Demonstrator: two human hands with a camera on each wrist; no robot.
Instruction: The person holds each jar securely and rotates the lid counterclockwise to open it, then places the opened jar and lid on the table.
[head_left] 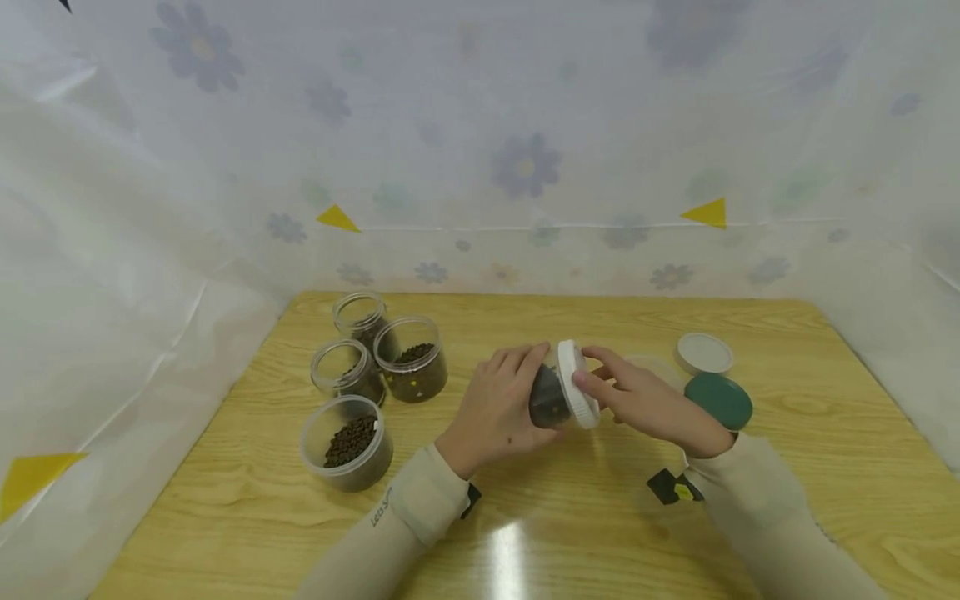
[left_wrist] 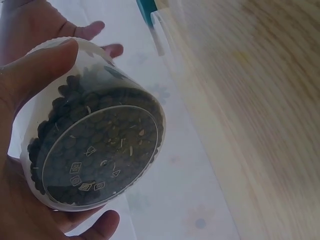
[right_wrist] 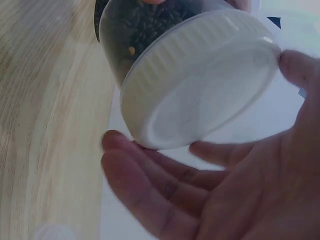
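A clear plastic jar (head_left: 549,398) of small dark pieces is tilted on its side above the table, with a ribbed white screw lid (head_left: 574,385) on its mouth. Its round base (left_wrist: 102,155) faces the left wrist camera. My left hand (head_left: 498,404) grips the jar round its body, thumb along one side and fingers behind. At the lid's edge, my right hand (head_left: 645,400) has its thumb on one side of the rim and its fingertips on the other. The lid's flat top (right_wrist: 210,95) faces that palm.
On the left stand several lidless clear jars holding brown pellets, among them a wide front tub (head_left: 348,475) and a jar (head_left: 420,383) behind it. To the right lie a white lid (head_left: 705,353), a green lid (head_left: 718,402) and a translucent lid (head_left: 660,367) partly behind my right hand.
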